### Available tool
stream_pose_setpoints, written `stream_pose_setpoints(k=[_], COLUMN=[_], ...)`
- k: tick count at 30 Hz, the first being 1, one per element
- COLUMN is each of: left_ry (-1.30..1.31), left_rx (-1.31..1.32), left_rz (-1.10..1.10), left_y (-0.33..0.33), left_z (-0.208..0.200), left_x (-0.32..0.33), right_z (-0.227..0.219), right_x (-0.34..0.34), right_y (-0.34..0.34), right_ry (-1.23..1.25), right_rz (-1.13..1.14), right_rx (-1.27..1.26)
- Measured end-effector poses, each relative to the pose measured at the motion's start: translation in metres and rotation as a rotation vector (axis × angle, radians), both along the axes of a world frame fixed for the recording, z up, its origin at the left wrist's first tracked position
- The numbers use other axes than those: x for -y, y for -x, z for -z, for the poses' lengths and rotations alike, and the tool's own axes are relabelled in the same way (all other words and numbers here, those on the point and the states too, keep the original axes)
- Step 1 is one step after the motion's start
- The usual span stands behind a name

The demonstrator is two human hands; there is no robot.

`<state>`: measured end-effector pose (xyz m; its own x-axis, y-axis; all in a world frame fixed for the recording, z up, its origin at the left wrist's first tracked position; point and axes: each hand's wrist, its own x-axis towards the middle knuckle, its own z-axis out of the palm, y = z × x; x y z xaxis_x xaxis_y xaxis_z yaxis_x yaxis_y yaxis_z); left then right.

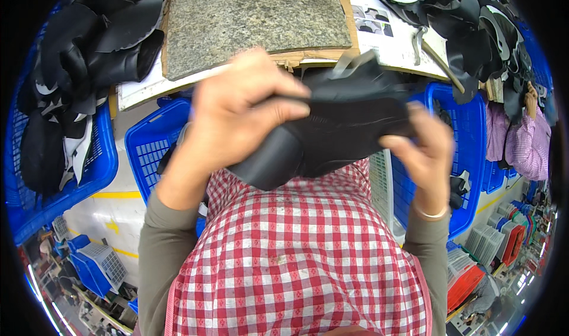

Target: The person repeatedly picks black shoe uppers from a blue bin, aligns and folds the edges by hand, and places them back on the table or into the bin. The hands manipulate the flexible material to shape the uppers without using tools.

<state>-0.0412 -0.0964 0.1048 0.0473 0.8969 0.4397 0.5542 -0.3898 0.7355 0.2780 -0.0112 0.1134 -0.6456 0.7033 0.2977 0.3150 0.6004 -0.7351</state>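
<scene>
A black leather shoe upper (349, 122) is stretched between my hands, just above my checked apron and in front of the table edge. My left hand (237, 105) pinches its upper left edge between thumb and fingers, slightly smeared by motion. At the other end, my right hand (428, 149) grips the piece with thumb and fingers. A rounded, smooth black part hangs down at the left of the upper, and a paler loose flap sticks up at its top right. Which layers are joined I cannot tell.
A stone slab (255, 22) lies on the table beyond my hands. A hammer (438, 63) rests to its right. Black leather pieces (89, 40) heap at the left. Blue crates (157, 146) stand below the table. At the far right is another person in a checked sleeve (530, 143).
</scene>
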Motion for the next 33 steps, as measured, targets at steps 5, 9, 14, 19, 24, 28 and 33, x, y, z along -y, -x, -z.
stream_pose_setpoints(k=[5,9,14,19,24,28,33], left_ry=[-0.189,-0.255,-0.262,-0.076,-0.183,-0.293,-0.205], left_rx=[-0.013,-0.009,-0.063,-0.34,-0.133,-0.359,-0.078], left_rz=[0.064,-0.511,-0.272,-0.216,-0.289,-0.326,-0.134], left_y=[0.054,0.036,0.008,0.01,-0.043,-0.026,0.024], left_z=[-0.096,-0.07,0.015,0.01,-0.002,0.02,0.035], left_x=[-0.089,-0.109,-0.058,-0.034,-0.064,-0.104,-0.048], right_z=[-0.05,-0.001,0.024,0.039,0.089,0.104,0.113], right_x=[-0.037,-0.064,-0.083,-0.1,-0.047,-0.045,-0.057], right_y=[0.061,0.155,0.154,0.112,0.116,0.096,0.067], right_ry=[-0.686,-0.566,-0.314,0.056,0.085,0.566,0.891], right_rz=[-0.096,0.065,-0.174,0.155,-0.217,-0.379,0.111], right_rx=[0.026,0.03,-0.276,-0.15,-0.051,0.064,-0.359])
